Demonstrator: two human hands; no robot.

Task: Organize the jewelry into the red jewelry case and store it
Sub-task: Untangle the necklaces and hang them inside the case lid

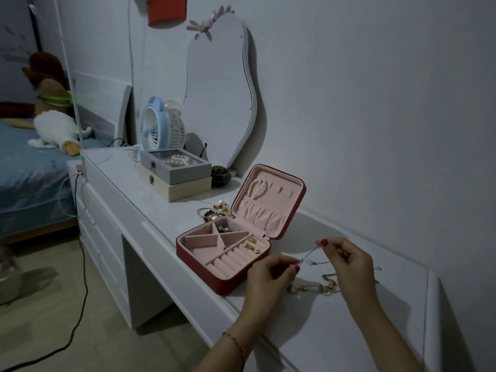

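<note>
- Hands both pinch one thin silver chain (308,255), held taut above the worktop (166,210): the left hand (264,280) grips its lower end between thumb and fingertip, the right hand (346,260) grips the upper end, just beside the red case (198,268).
- The case sits open near the worktop's front edge, lid upright; a pearl strand (256,187) hangs inside the lid, gold earrings (251,244) lie in the ring rolls, and darker pieces (224,229) fill one back compartment.
- More jewelry waits outside: a gold chain (314,288) under the hands and a beaded pile (214,210) behind the case.
- Likely step: straightening the chain before placing it. Keep it lightly taut so it cannot knot, and do not tug hard, since such a fine chain probably kinks easily.
- Lower it into an empty front compartment, or hook it on the lid beside the pearls, feeding one end first.
- Keep it clear of the gold chain below to avoid tangling.
</note>
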